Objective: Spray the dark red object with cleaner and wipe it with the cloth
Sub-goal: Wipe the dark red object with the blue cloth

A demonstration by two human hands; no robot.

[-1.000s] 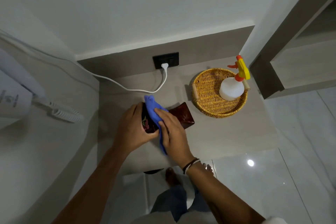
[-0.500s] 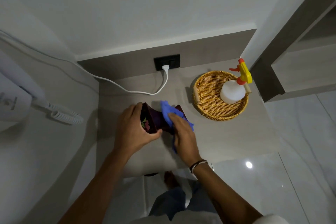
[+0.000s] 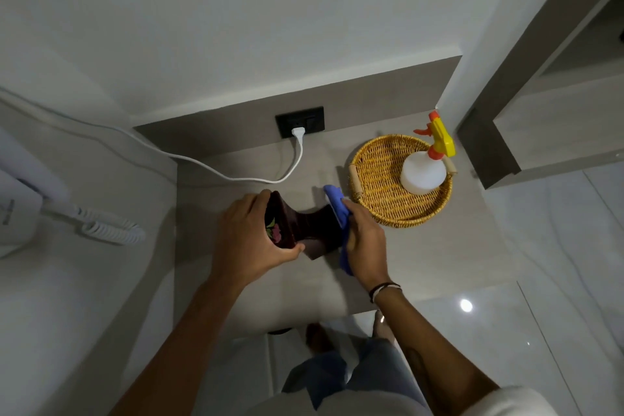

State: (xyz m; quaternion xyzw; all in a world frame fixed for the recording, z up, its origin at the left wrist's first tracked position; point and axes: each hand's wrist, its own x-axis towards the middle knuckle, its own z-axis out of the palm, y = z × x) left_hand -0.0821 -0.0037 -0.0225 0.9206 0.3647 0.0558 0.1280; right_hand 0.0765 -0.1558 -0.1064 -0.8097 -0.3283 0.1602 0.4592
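A dark red glossy object (image 3: pixel 304 228) with a flower pattern lies on its side on the grey shelf (image 3: pixel 422 253). My left hand (image 3: pixel 250 240) grips its left, flared end. Pressed against its right end is a blue cloth (image 3: pixel 337 209), which my right hand (image 3: pixel 366 243) holds. The white spray bottle (image 3: pixel 423 170) with a yellow and orange trigger stands in the wicker basket (image 3: pixel 371 186) to the right, apart from both hands.
A white cable (image 3: pixel 236 176) runs from the black wall socket (image 3: pixel 300 121) across the back of the shelf. A white appliance with a coiled cord (image 3: pixel 108 230) sits at the left. A grey cabinet (image 3: pixel 540 111) rises on the right. Glossy floor tiles lie below.
My right hand has slid the blue cloth from the object's left-middle to its right end. My left hand has kept its hold on the left end.
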